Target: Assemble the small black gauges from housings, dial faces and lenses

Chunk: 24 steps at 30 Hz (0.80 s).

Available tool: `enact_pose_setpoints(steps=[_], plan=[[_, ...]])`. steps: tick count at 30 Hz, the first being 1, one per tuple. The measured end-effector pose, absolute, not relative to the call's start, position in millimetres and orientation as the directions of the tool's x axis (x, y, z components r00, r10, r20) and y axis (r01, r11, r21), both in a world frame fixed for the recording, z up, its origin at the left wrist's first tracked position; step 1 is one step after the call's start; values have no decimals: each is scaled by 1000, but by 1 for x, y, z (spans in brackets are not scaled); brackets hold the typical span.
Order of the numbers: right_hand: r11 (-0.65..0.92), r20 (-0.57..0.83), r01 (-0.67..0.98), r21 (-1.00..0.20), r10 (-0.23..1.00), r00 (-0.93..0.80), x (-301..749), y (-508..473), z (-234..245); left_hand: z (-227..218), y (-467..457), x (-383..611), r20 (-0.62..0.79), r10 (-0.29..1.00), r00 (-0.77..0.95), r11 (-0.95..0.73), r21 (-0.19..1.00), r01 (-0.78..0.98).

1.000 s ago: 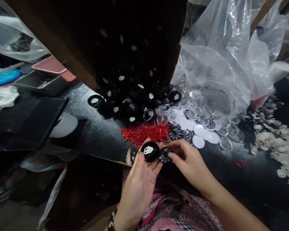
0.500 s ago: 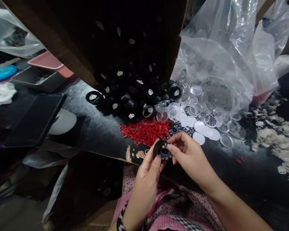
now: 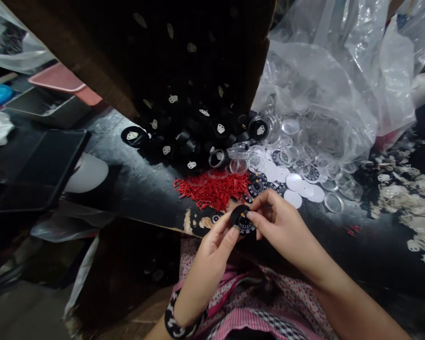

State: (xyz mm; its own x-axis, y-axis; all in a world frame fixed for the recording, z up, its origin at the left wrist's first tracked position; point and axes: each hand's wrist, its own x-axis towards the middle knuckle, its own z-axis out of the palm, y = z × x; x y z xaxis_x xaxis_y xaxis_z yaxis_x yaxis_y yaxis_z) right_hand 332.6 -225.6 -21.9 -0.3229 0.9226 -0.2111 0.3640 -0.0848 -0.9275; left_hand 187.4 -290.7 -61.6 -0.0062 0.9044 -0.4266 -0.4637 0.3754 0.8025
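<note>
At the table's front edge, my left hand (image 3: 214,252) is closed around a small round black case (image 3: 235,215), thumb on the near side. Against the case lies a black dial (image 3: 247,225) with white markings and a yellow mark. My right hand (image 3: 281,224) pinches the dial's upper right edge between thumb and fingers. Whether the dial sits inside the case or only touches it, I cannot tell. Just beyond my hands is a heap of thin red pointers (image 3: 214,189). To its right are loose dials (image 3: 258,187), several turned white side up.
Clear round covers (image 3: 286,153) spill from a plastic bag (image 3: 322,80). A tilted carton (image 3: 102,61) holds black cases with pale tabs. A phone (image 3: 42,167) leans on a white cup (image 3: 90,174) at left. Flat pale pieces (image 3: 403,203) are heaped at right.
The view has shifted slightly, so the table items sit a little higher and mostly further left. Both hands keep their hold on the case and dial, with hardly any movement.
</note>
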Motion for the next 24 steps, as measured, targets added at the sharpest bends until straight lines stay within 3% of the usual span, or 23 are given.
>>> enact_pose_setpoints(steps=[4,13,15,19,21,24], plan=[[20,-162,464,-886,923,-350,337,-233,-22,-58,-289,190,-429,903,4,391,821,-416],[245,-79,484,-840,828,-555,340,-236,-17,-61,-300,172,-389,918,-75,377,916,-136],[346,-52,602,-719,838,-543,332,-223,-18,-62,-301,165,-397,907,-139,378,915,-145],[453,-18,858,-243,882,-470,309,-199,-26,-62,-300,161,-442,865,-236,352,871,-342],[479,-15,865,-147,874,-486,302,-194,-31,-60,-298,163,-466,849,-248,312,822,-477],[501,-15,856,-126,862,-506,300,-193,-34,-58,-293,168,-473,839,-269,247,771,-587]])
